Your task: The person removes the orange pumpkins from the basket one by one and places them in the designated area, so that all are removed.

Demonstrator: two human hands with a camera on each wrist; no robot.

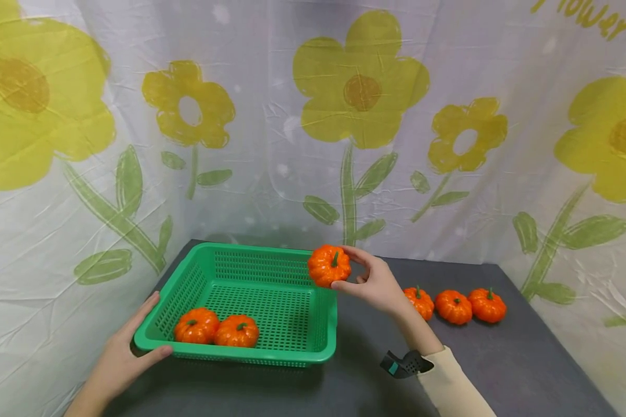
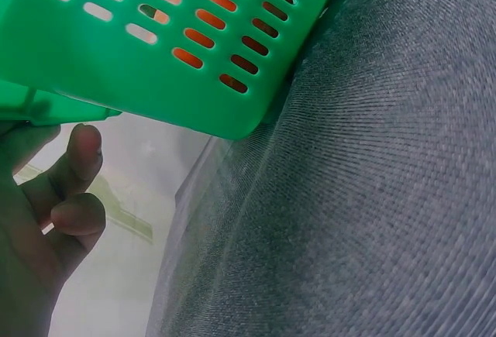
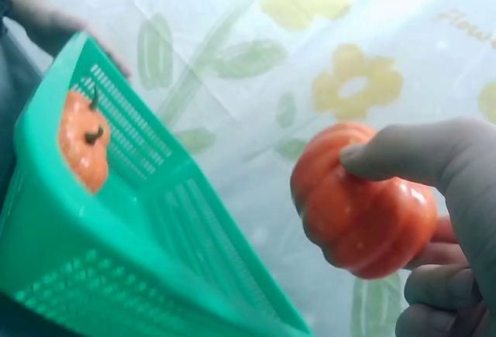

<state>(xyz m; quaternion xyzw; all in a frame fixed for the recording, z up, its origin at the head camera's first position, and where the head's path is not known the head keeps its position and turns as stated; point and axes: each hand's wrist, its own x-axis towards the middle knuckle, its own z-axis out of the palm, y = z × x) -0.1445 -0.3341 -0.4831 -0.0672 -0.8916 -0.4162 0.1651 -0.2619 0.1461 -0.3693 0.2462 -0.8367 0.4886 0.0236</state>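
Note:
In the head view my right hand (image 1: 372, 281) pinches an orange pumpkin (image 1: 327, 266) between thumb and fingers, raised over the basket's right end. The right wrist view shows that pumpkin (image 3: 360, 205) with the thumb pressed on its side. My left hand (image 1: 125, 350) holds the near left corner of the green plastic basket (image 1: 271, 354), its thumb over the front rim. Two more pumpkins (image 1: 197, 326) lie side by side in the basket's front left part. From the left wrist, fingers (image 2: 77, 217) show beneath the rim, some of them bent.
Right of the basket, three pumpkins (image 1: 453, 307) stand in a row on the dark grey table (image 1: 506, 365); my right forearm partly covers the leftmost one. A flower-printed curtain (image 1: 261, 174) hangs behind the table and along both sides.

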